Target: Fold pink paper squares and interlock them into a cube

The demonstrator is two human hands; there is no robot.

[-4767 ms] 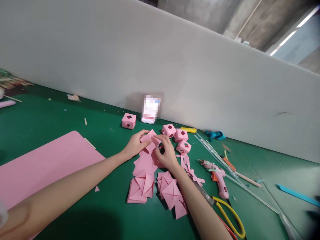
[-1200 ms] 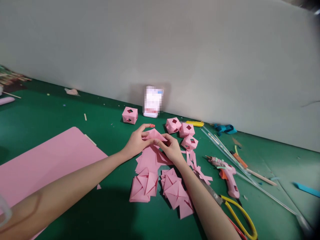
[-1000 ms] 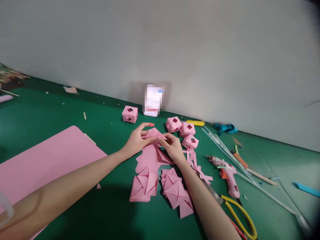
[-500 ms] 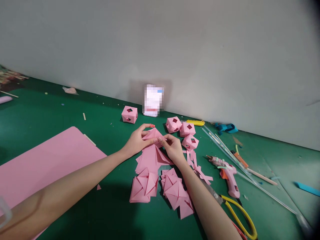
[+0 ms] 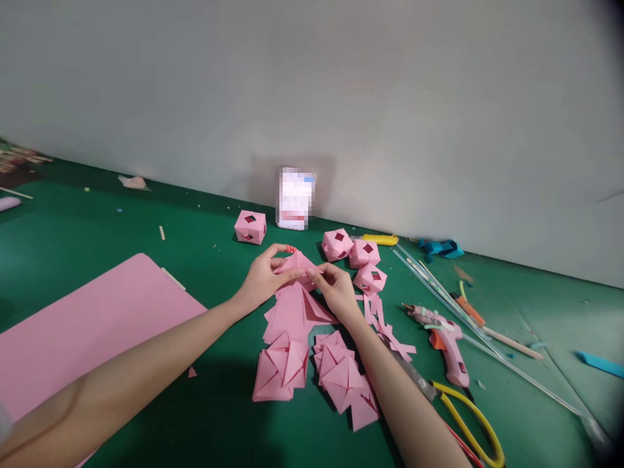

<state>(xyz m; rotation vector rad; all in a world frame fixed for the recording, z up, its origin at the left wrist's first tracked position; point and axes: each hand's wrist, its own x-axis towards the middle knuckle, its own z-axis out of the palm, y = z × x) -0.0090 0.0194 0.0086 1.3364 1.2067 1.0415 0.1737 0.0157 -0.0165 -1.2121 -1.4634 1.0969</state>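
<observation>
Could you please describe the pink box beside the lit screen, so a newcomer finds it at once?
On the green table, by the grey wall, stands a lit screen. Just left of it is the pink box with diamond-shaped holes. It stands alone; three similar boxes cluster right of the screen.

Dim light; screen (image 5: 295,197) bright, pixelated; soft shadows.

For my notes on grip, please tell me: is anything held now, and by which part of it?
Yes, a folded piece of pink paper: the left hand holds its left side, and the right hand pinches its right side.
</observation>
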